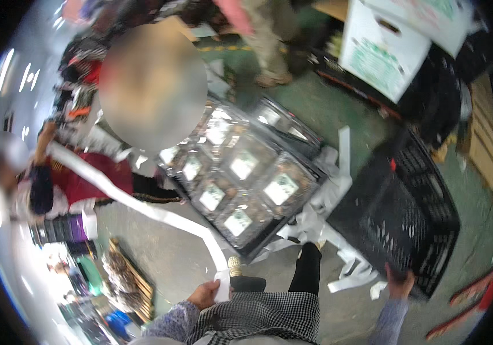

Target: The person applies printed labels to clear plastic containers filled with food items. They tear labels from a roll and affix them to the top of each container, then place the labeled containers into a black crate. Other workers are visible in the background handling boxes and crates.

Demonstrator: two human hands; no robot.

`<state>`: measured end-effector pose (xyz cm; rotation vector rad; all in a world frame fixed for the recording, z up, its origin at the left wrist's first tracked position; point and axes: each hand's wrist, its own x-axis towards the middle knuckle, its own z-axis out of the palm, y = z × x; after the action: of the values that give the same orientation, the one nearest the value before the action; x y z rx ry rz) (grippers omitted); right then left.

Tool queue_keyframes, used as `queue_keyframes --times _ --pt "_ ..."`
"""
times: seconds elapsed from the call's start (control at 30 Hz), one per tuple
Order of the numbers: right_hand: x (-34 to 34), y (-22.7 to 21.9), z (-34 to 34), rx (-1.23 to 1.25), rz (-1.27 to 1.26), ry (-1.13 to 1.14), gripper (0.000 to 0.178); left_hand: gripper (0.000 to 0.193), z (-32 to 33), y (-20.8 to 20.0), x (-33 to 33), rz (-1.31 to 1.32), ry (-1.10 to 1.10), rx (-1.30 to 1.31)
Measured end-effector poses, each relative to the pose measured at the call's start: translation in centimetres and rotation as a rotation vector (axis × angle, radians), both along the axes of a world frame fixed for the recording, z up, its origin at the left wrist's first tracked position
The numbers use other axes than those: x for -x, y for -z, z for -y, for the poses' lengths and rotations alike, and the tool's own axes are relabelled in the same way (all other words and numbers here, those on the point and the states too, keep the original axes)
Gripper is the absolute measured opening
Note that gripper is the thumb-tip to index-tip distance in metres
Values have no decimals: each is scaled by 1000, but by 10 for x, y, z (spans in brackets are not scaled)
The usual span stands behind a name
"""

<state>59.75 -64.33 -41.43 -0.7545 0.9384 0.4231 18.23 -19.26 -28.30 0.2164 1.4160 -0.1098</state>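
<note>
Evidently pinching strip [154, 215] in left hand [203, 294], lower centre to upper left, likely keeping it off floor [166, 253]; gripping crate [381, 213] edge in right hand [400, 283], lower right, likely for steadiness.

We have packs [240, 164] in a crate [261, 242] at twelve o'clock, a second crate [367, 198] at two, boxes [381, 54] beyond it at one, a pallet [142, 292] at nine.

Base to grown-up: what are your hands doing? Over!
Left hand gripping white strip. Right hand holding black crate by its edge. Loose white scraps on floor nearby.
</note>
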Motion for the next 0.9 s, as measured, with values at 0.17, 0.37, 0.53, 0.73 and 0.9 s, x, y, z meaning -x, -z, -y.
queue_keyframes --times 0.17,0.37,0.53,0.73,0.9 --pt "130 -157 57 253 -143 -93 69 45 -13 -28 37 207 34 -30" --pt "248 -313 -26 319 -83 -121 36 48 -48 1 107 425 -94 -64" --pt "359 -399 -149 269 136 -30 17 45 -110 -7 225 478 -410 -155" --pt "399 -385 -223 -159 320 -62 49 39 -263 -118 350 669 -631 -683" --pt "375 -335 -324 -286 372 -225 31 39 -340 -287 467 783 -926 -1155"
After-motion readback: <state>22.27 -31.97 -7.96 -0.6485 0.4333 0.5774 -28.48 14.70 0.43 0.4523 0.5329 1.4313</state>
